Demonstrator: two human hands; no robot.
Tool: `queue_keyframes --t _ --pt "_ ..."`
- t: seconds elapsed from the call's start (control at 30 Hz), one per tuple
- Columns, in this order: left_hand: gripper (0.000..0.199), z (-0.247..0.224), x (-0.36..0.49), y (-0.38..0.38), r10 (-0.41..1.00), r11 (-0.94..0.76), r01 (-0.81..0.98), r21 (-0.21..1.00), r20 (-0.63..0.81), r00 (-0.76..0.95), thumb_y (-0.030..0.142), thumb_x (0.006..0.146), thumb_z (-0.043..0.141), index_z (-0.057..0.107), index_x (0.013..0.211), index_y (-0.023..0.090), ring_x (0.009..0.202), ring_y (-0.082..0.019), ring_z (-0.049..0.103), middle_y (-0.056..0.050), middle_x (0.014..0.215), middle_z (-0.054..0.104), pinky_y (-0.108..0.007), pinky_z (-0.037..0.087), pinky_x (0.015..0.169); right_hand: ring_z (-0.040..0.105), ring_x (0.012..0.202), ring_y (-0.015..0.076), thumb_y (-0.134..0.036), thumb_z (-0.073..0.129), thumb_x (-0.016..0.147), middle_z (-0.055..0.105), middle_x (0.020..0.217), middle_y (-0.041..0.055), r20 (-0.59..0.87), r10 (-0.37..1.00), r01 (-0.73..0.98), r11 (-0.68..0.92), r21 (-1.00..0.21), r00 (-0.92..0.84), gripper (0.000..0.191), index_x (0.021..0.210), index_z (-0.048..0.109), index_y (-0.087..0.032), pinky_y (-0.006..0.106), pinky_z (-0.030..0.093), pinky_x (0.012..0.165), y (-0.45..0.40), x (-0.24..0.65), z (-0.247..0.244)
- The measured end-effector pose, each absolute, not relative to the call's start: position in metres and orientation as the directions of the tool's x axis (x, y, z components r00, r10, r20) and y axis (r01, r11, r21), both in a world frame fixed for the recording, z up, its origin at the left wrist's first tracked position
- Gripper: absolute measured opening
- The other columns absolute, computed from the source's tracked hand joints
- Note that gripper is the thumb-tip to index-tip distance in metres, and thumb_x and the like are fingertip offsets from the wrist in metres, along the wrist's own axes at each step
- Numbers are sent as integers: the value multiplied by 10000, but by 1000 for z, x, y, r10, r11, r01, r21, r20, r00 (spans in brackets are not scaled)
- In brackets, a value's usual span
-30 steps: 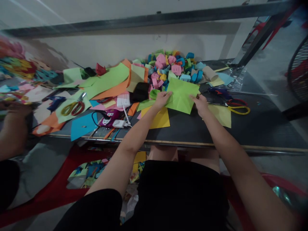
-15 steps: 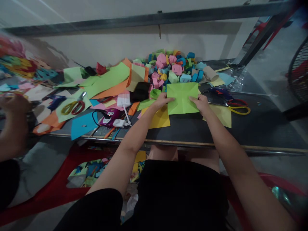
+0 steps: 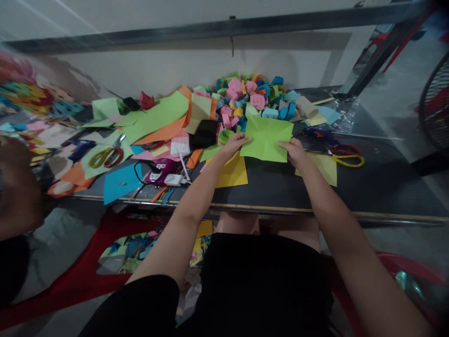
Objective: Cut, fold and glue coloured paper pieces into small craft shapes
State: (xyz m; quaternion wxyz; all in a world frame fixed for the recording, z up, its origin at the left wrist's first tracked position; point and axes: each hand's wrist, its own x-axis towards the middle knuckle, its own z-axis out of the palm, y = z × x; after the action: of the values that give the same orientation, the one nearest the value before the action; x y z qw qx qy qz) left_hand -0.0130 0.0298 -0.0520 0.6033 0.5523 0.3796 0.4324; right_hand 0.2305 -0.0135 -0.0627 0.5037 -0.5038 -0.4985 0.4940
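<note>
A square sheet of bright green paper (image 3: 267, 139) with crease lines is held up over the dark table, slightly tilted. My left hand (image 3: 235, 143) pinches its left edge, thumb on the near face. At the right edge my right hand (image 3: 293, 150) grips it the same way; the fingers behind the sheet are hidden. Under my left wrist lies a yellow sheet (image 3: 233, 173). A pale yellow sheet (image 3: 324, 168) rests beneath my right wrist. Right of it are scissors (image 3: 347, 157) with red and yellow handles.
Small folded paper pieces (image 3: 257, 100) are heaped behind the green sheet. To the left are a purple power strip (image 3: 159, 172), a white charger (image 3: 180, 146), another pair of scissors (image 3: 107, 156) and a blue sheet (image 3: 122, 183). A co-worker's arm (image 3: 17, 187) is at far left, a fan (image 3: 437, 107) at far right.
The green paper has turned slightly clockwise and tilted, its upper edge rising a little, with both hands still on its sides. At far left, the co-worker's arm has shifted.
</note>
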Motion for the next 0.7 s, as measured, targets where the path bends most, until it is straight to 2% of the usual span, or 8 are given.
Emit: queue_keyframes --t 0.1,0.2,0.27,0.33,0.4,0.53,0.63,0.7 --pt "294 -55 -16 37 970 -17 -28 999 24 240 321 837 794 597 672 179 548 -95 523 28 604 553 -258 445 615 722 797 272 -794 671 723 708 825 99 80 987 94 68 -993 138 615 945 678 -220 379 584 629 -14 233 -62" --pt "442 -58 -21 43 977 -110 103 989 88 197 319 857 777 460 574 196 502 -77 398 66 527 356 -233 348 553 721 963 279 -794 575 805 737 1103 114 292 937 226 248 -942 191 693 1245 640 -262 352 578 669 -20 235 -52" --pt "442 -58 -22 44 956 -168 170 971 118 270 326 863 759 450 575 199 516 -83 391 63 536 340 -232 330 544 673 1124 296 -740 649 781 672 1356 122 415 899 323 356 -877 138 769 1399 555 -292 375 592 762 -25 235 -46" --pt "374 -58 -20 44 917 -213 200 956 125 378 354 885 713 499 622 197 556 -99 436 46 570 408 -237 356 559 620 1227 316 -683 777 677 579 1501 119 454 890 341 416 -843 37 895 1444 518 -300 406 597 832 -28 232 -44" --pt "361 -59 -15 42 891 -290 242 926 169 422 380 901 668 499 642 195 572 -106 435 39 591 428 -246 372 571 642 1195 314 -665 839 594 626 1447 105 378 924 222 380 -898 -51 891 1365 580 -303 414 608 819 -28 226 -47" --pt "421 -64 -3 39 861 -415 319 852 254 442 450 880 682 482 619 186 624 -119 467 26 606 454 -253 393 606 729 887 254 -702 857 551 779 1009 60 109 987 -52 103 -993 -118 654 996 709 -246 372 622 685 -25 212 -60" --pt "385 -67 3 33 832 -442 268 856 279 479 496 889 666 587 714 162 760 -166 589 -30 732 613 -279 471 703 693 703 202 -624 934 451 771 841 59 31 1000 -39 31 -999 -6 630 848 723 -182 326 597 579 -25 209 -63" --pt "421 -68 4 28 841 -397 210 894 262 474 540 949 566 647 824 147 842 -194 637 -77 848 686 -310 510 766 661 634 178 -563 958 421 766 803 64 22 998 20 21 -1000 67 619 831 731 -158 308 574 532 -26 211 -63"
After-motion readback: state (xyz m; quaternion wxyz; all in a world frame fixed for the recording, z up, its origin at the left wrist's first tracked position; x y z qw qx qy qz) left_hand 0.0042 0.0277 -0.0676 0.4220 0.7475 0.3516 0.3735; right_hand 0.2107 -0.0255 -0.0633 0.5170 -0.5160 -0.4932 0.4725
